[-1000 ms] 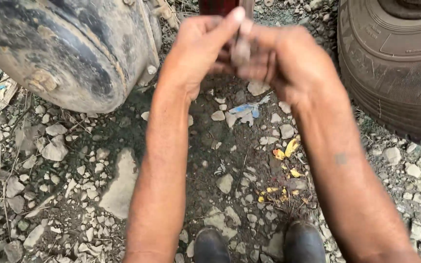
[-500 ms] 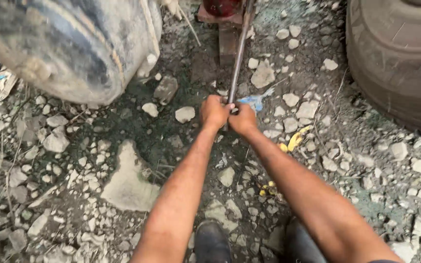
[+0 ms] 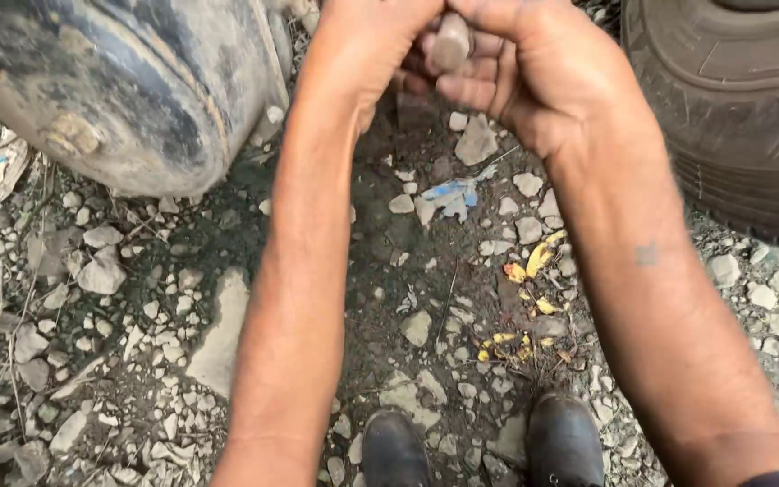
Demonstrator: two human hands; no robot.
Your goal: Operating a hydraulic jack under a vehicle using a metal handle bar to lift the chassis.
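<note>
Now we clamp both our left hand (image 3: 362, 54) and right hand (image 3: 534, 72) around the dull grey metal rod's end (image 3: 450, 41) at twelve o'clock; next calls for steady leverage.

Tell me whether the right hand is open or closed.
Closed: the right hand curls its fingers around a rod end.

The rod (image 3: 451, 41) is mostly hidden inside both hands, whose fingertips the top edge cuts off.
</note>
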